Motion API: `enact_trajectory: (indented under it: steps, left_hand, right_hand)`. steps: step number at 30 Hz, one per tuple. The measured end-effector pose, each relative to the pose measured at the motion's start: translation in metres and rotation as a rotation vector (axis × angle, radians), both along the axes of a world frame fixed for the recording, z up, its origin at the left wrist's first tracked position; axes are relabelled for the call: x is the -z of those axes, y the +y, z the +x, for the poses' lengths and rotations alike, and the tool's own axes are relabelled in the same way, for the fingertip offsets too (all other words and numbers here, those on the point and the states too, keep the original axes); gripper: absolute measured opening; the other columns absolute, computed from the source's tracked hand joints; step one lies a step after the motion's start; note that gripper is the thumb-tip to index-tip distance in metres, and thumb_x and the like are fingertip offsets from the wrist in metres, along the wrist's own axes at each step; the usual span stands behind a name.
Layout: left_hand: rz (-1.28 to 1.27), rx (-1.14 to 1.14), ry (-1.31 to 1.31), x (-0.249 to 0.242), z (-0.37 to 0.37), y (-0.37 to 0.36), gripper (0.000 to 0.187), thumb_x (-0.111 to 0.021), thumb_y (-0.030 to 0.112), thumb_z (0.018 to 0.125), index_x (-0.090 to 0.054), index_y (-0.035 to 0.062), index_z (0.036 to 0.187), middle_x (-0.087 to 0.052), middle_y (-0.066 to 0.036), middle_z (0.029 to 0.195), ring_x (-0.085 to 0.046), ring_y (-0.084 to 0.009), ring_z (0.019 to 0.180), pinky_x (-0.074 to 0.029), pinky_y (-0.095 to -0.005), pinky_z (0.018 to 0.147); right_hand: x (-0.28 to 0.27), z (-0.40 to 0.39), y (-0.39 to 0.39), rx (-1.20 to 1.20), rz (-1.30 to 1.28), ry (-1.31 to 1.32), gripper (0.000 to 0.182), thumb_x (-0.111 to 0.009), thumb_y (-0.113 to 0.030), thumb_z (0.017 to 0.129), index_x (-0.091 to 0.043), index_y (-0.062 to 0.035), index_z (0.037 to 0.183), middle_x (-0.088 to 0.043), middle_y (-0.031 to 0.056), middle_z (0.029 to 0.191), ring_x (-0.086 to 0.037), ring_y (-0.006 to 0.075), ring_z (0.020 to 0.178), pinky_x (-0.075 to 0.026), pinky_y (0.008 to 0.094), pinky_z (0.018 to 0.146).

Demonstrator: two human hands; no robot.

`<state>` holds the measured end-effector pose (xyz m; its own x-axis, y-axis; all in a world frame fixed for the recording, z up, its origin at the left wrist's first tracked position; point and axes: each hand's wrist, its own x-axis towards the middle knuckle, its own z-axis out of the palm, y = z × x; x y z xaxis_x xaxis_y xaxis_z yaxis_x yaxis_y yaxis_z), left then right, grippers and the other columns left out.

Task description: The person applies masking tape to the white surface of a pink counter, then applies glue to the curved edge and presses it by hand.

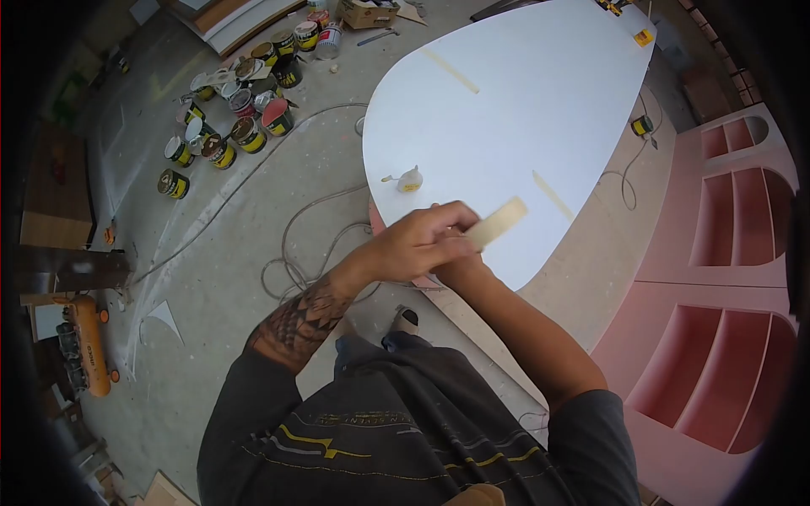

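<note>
My left hand [418,243], with a tattooed forearm, is over the near end of a white rounded panel [498,118]. Its thumb and fingers are closed on a cream-coloured piece of masking tape [499,223], blurred and pointing to the upper right. Just beneath it, my right hand [460,268] is mostly covered by the left, so its fingers do not show. Two similar tape strips lie on the panel: one strip [452,70] toward the far left, another strip [553,196] near the right edge. A small whitish container [411,180] stands on the panel just beyond my hands.
Several paint cans [248,135] crowd the floor at left. A hose [291,223] coils beside the panel, and an orange air compressor [89,346] stands at lower left. Pink shelving [654,316] lines the right. A yellow tool [643,37] sits at the panel's far end.
</note>
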<state>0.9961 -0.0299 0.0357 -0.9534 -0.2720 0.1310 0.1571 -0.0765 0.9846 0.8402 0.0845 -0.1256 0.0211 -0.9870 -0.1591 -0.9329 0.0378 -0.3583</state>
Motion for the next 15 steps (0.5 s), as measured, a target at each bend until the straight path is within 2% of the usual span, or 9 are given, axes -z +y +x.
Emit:
enact_trajectory:
  steps: [1, 2, 3, 5, 6, 8, 11, 14, 15]
  left_hand:
    - [0.164, -0.044, -0.049, -0.003, 0.03, -0.002, 0.03, -0.065, 0.02, 0.112, -0.062, -0.0015, 0.133, -0.07, -0.008, 0.119, -0.067, -0.0157, 0.112, -0.054, -0.0348, 0.099]
    - [0.164, -0.052, -0.056, 0.006, 0.054, -0.003, 0.03, -0.065, 0.02, 0.112, -0.062, -0.0015, 0.133, -0.07, -0.008, 0.119, -0.067, -0.0157, 0.112, -0.054, -0.0348, 0.099]
    - [0.12, -0.163, -0.074, 0.023, 0.076, -0.002, 0.03, -0.064, 0.02, 0.113, -0.061, -0.0014, 0.134, -0.07, -0.007, 0.12, -0.065, -0.014, 0.114, -0.053, -0.0339, 0.102]
    - [0.072, -0.297, -0.103, 0.047, 0.113, 0.004, 0.031, -0.063, 0.02, 0.114, -0.06, -0.0013, 0.136, -0.069, -0.007, 0.121, -0.064, -0.0124, 0.117, -0.052, -0.0329, 0.104]
    - [0.087, -0.334, -0.112, 0.054, 0.128, 0.007, 0.03, -0.062, 0.02, 0.113, -0.058, 0.0002, 0.135, -0.07, -0.008, 0.124, -0.064, -0.0135, 0.118, -0.051, -0.0337, 0.106]
    - [0.104, -0.376, -0.121, 0.063, 0.15, 0.013, 0.028, -0.062, 0.02, 0.113, -0.057, 0.0018, 0.135, -0.071, -0.009, 0.127, -0.064, -0.0146, 0.12, -0.05, -0.0346, 0.107]
    - [0.046, -0.45, -0.074, 0.072, 0.165, 0.023, 0.027, -0.06, 0.02, 0.114, -0.056, 0.0023, 0.134, -0.07, -0.01, 0.13, -0.063, -0.0157, 0.124, -0.049, -0.0355, 0.109]
    - [0.008, -0.558, -0.057, 0.089, 0.164, 0.025, 0.026, -0.057, 0.018, 0.115, -0.054, 0.0014, 0.135, -0.07, -0.01, 0.128, -0.064, -0.0158, 0.119, -0.049, -0.0377, 0.109]
    - [-0.033, -0.723, -0.115, 0.105, 0.157, 0.023, 0.03, -0.057, 0.018, 0.115, -0.051, 0.0006, 0.138, -0.067, -0.013, 0.132, -0.063, -0.0193, 0.119, -0.049, -0.0395, 0.109]
  right_hand:
    - [-0.015, 0.005, -0.005, 0.049, 0.013, -0.083, 0.053, -0.057, -0.016, 0.103, -0.052, -0.0047, 0.155, -0.039, 0.0274, 0.169, -0.047, 0.0357, 0.153, -0.054, 0.0516, 0.112]
    - [-0.083, 0.019, -0.018, 0.114, 0.278, 0.017, 0.055, -0.058, -0.013, 0.102, -0.054, -0.0115, 0.157, -0.037, 0.0297, 0.17, -0.052, 0.0413, 0.148, -0.063, 0.0489, 0.1]
    - [-0.092, 0.025, -0.02, 0.098, 0.28, 0.009, 0.055, -0.058, -0.013, 0.102, -0.054, -0.0115, 0.157, -0.037, 0.0297, 0.17, -0.052, 0.0413, 0.148, -0.063, 0.0489, 0.1]
    - [-0.098, 0.027, -0.019, 0.013, 0.294, 0.288, 0.088, -0.089, -0.014, 0.082, -0.053, -0.025, 0.161, -0.032, 0.0267, 0.173, -0.051, 0.0471, 0.147, -0.061, 0.0478, 0.107]
    - [-0.097, 0.027, -0.021, -0.004, 0.291, 0.281, 0.088, -0.089, -0.014, 0.082, -0.053, -0.025, 0.161, -0.032, 0.0267, 0.173, -0.051, 0.0471, 0.147, -0.061, 0.0478, 0.107]
    - [-0.096, 0.024, -0.023, 0.008, 0.332, 0.247, 0.101, -0.095, -0.009, 0.074, -0.051, -0.0312, 0.163, -0.029, 0.0251, 0.175, -0.05, 0.0516, 0.146, -0.061, 0.0489, 0.108]
    - [-0.094, 0.022, -0.021, -0.021, 0.315, 0.264, 0.1, -0.092, -0.007, 0.075, -0.05, -0.0296, 0.163, -0.03, 0.0283, 0.173, -0.049, 0.0523, 0.147, -0.064, 0.0477, 0.102]
    - [-0.1, 0.025, -0.024, -0.035, 0.349, 0.272, 0.1, -0.092, -0.01, 0.078, -0.047, -0.0296, 0.165, -0.029, 0.0294, 0.173, -0.048, 0.0531, 0.147, -0.063, 0.0487, 0.105]
    - [-0.1, 0.023, -0.023, -0.047, 0.344, 0.271, 0.1, -0.092, -0.011, 0.078, -0.047, -0.0294, 0.165, -0.029, 0.0298, 0.173, -0.048, 0.0535, 0.147, -0.062, 0.0489, 0.106]
